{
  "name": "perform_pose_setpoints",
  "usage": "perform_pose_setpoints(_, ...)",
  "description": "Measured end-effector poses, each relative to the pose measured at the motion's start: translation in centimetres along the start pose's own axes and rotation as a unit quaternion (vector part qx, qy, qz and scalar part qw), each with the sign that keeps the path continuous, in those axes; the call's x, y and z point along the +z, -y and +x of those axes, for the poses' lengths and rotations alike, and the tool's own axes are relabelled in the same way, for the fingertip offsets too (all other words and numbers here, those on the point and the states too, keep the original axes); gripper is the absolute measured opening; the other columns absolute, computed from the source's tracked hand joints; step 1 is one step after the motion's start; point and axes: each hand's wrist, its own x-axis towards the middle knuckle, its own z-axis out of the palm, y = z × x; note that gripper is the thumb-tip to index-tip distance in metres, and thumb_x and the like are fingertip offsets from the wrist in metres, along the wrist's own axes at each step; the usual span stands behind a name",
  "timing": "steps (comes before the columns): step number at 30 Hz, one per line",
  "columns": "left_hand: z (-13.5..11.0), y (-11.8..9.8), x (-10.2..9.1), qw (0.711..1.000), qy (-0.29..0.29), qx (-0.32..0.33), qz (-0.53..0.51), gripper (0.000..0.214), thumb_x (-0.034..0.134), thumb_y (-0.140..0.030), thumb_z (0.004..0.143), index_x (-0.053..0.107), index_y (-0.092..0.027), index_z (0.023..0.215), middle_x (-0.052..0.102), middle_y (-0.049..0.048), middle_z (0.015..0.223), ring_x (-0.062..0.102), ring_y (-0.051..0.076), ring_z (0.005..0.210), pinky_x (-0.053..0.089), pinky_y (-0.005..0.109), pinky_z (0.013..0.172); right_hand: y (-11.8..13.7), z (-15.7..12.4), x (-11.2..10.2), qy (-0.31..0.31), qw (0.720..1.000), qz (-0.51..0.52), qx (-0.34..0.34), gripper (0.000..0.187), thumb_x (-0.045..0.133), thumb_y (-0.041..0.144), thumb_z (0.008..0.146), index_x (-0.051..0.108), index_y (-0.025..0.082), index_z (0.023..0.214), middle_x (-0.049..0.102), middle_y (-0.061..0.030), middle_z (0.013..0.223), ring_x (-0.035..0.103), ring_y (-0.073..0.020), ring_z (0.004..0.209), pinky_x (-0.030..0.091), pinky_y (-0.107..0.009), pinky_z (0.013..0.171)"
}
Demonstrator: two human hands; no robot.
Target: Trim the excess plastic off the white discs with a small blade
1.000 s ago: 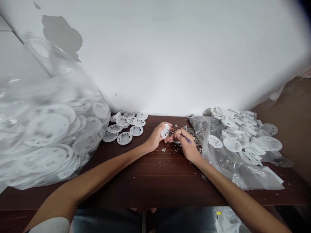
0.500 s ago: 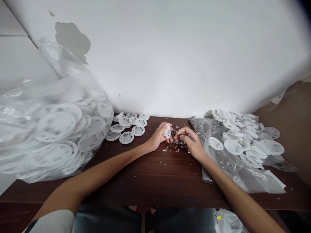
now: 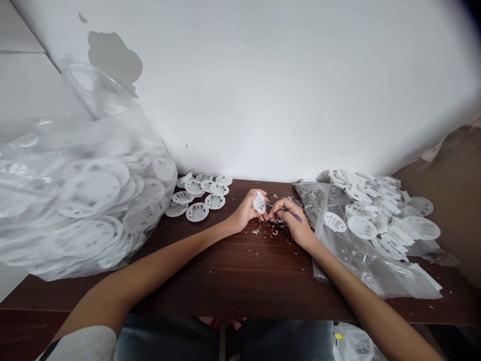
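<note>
Hazards in this setup centred on the narrow gap between the hands. The right hand (image 3: 294, 224) gripped a slim pick (image 3: 290, 213) with a purple handle, and its thin metal shaft pointed left to the edge of a white slotted disc (image 3: 259, 203). The left hand (image 3: 246, 211) held that disc between thumb and fingers. Clearance between the shaft tip and the left fingers appeared minimal, so a slip under pressure could have jabbed those fingers. A weak hold on the thin disc could have let it twist or fall into the shavings (image 3: 277, 225) scattered across the surface (image 3: 225, 286). Any sideways sweep of the right hand or forearm could have spread those shavings toward the loose discs (image 3: 197, 212), which lay just left of the hands. It could also have disturbed the clear bag (image 3: 361, 265), whose near edge lay beside the right hand and which carried more discs. The large bag (image 3: 90, 200) of discs at far left bulged toward the left forearm, and a careless elbow movement could have shifted it. The disc was held just above the surface, between the hands and nearer the left. The hands were close together, almost meeting at the fingertips; actual contact could not be determined.
</note>
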Motion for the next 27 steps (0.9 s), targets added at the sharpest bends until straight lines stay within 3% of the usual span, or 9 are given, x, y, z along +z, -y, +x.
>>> perform_pose_setpoints(27,-0.2,-0.39,0.42,1.0,-0.022,-0.001,-0.004,0.046,0.053,-0.059,0.092,0.059,-0.019,0.113,0.07,0.0066,0.099,0.066,0.018,0.069,0.051,0.029,0.056,-0.42,-0.24,0.43,-0.005,1.0,-0.007,-0.022,0.009,0.053,0.021,0.094,0.06,0.023,0.089,0.065,-0.0006,0.086,0.062,-0.0193,0.082,0.048,-0.035,0.08)
